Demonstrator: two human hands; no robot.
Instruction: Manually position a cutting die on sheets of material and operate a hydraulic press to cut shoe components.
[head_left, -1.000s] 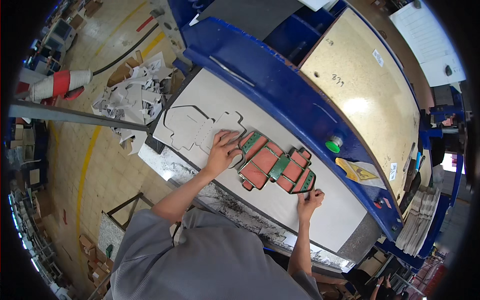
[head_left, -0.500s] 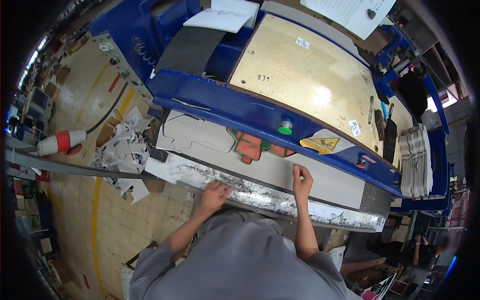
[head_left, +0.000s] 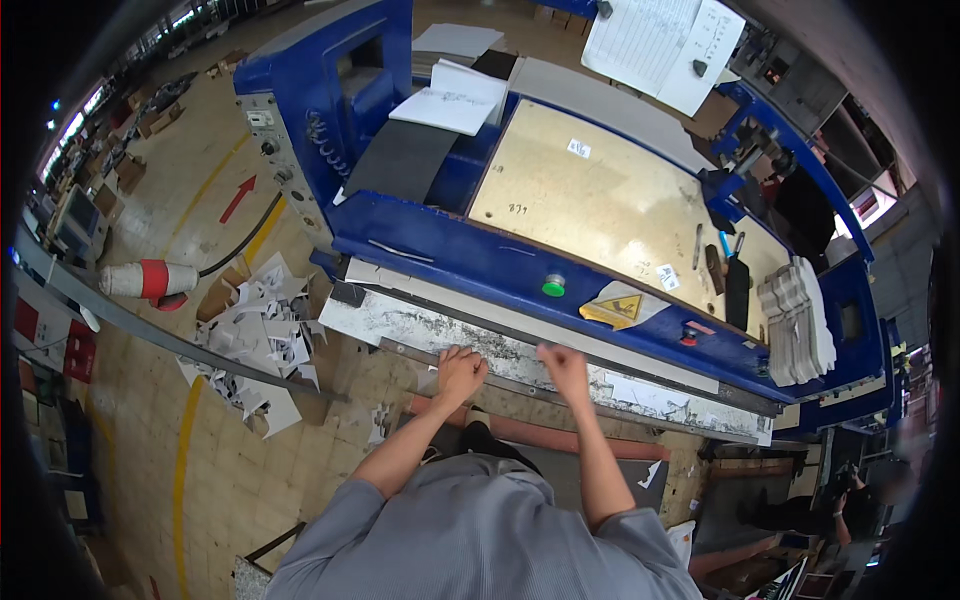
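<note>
My left hand (head_left: 462, 374) is at the front edge of a scuffed white ledge (head_left: 425, 331), fingers curled in and nothing visible in them. To its right, my right hand (head_left: 566, 372) hovers over the same ledge; motion smears its fingers, so I cannot tell what they do. Behind the ledge stands a big blue press (head_left: 455, 255). A grey sheet of board (head_left: 560, 325) lies under its front beam, with only a narrow strip showing. A green button (head_left: 553, 286) and a red button (head_left: 690, 334) sit on the beam.
A stack of grey cut board pieces (head_left: 797, 325) rests on the press's right end, beside pens and a dark tool (head_left: 737, 292). Paper scraps (head_left: 265, 340) heap on the floor at left, near a grey rail (head_left: 150, 325). Another person (head_left: 850, 495) is at far right.
The press's blue beam has come down close to the ledge, hiding most of the board and the red and green shapes. My right hand has drawn back toward me and left.
</note>
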